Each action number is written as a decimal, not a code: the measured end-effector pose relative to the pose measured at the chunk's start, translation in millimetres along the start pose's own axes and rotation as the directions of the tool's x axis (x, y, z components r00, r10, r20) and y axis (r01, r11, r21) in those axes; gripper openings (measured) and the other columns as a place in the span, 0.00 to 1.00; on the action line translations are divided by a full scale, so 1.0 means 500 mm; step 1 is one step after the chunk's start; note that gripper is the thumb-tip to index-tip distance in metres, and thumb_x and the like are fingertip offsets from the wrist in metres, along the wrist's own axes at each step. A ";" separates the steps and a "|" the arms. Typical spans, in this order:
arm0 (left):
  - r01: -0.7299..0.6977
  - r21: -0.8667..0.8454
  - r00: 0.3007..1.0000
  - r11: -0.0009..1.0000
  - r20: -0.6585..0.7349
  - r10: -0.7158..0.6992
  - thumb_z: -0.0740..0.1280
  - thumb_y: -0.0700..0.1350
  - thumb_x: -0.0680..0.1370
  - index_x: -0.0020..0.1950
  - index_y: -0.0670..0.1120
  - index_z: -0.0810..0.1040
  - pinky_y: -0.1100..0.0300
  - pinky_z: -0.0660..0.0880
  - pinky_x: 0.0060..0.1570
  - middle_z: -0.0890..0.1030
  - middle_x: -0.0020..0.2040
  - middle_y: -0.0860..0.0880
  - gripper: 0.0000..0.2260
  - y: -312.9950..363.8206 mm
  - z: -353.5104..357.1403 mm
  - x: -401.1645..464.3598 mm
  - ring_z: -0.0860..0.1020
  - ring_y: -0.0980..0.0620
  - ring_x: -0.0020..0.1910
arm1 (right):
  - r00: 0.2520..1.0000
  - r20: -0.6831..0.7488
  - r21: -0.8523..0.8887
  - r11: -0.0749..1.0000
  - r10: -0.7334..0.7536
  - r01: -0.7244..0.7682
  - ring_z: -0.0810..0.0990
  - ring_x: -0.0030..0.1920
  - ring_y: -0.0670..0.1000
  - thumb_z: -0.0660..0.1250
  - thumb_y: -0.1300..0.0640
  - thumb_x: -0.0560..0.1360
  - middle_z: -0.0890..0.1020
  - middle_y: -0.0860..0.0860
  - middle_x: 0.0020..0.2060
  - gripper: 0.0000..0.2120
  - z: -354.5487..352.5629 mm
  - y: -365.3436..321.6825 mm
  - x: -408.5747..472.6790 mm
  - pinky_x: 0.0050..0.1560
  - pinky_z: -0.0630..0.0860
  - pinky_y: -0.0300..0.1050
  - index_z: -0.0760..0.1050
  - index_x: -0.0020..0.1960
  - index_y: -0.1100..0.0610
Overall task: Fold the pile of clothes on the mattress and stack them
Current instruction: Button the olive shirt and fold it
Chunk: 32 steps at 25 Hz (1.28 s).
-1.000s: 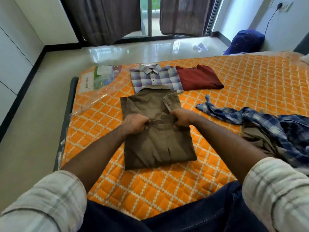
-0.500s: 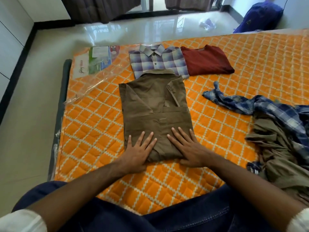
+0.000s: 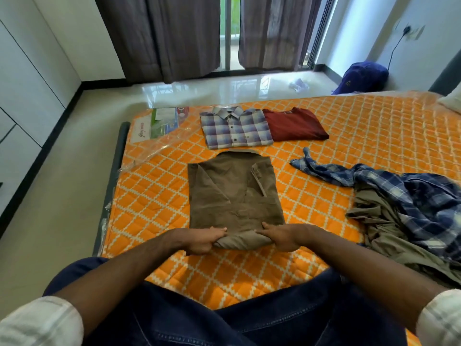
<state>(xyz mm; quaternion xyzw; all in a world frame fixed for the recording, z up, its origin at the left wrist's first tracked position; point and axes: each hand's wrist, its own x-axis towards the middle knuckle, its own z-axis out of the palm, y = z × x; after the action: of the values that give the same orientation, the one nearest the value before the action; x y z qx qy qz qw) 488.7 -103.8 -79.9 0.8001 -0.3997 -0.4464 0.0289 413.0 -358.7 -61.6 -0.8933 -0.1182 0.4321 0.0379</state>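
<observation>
A brown shirt [image 3: 234, 193] lies partly folded on the orange mattress [image 3: 361, 131], collar away from me. My left hand [image 3: 203, 239] and my right hand [image 3: 279, 237] grip its near folded edge, one at each corner, lifting it slightly. Beyond it lie a folded light plaid shirt [image 3: 235, 129] and a folded maroon shirt [image 3: 294, 124], side by side. To the right sits an unfolded pile: a blue plaid shirt [image 3: 404, 188] over an olive garment [image 3: 381, 228].
A label card under clear plastic wrap [image 3: 159, 126] lies at the mattress's far left corner. The mattress's left edge drops to the tiled floor [image 3: 62, 196]. A blue bag [image 3: 361, 76] sits on the floor by the far wall. My knees in dark jeans [image 3: 249, 318] are below.
My hands pinched the shirt's middle, then pressed flat on its near half. Now both have curled round the near edge and raise it. The view has tilted up.
</observation>
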 end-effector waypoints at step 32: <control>0.093 -0.766 0.423 0.636 -0.548 -0.722 0.76 0.61 0.71 0.70 0.41 0.69 0.48 0.73 0.63 0.75 0.64 0.44 0.37 -0.219 -0.095 0.202 0.74 0.44 0.62 | 0.655 -0.735 0.116 0.984 0.176 -0.134 0.40 0.82 0.56 0.40 0.30 0.80 0.44 0.50 0.83 0.34 0.028 0.078 0.317 0.78 0.42 0.67 0.43 0.82 0.40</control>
<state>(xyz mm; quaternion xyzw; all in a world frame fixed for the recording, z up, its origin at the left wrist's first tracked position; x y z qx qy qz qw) 619.5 -111.5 -165.4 0.9236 0.0648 -0.1126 0.3606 503.8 -358.2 -197.8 -0.9970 -0.0049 0.0358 0.0687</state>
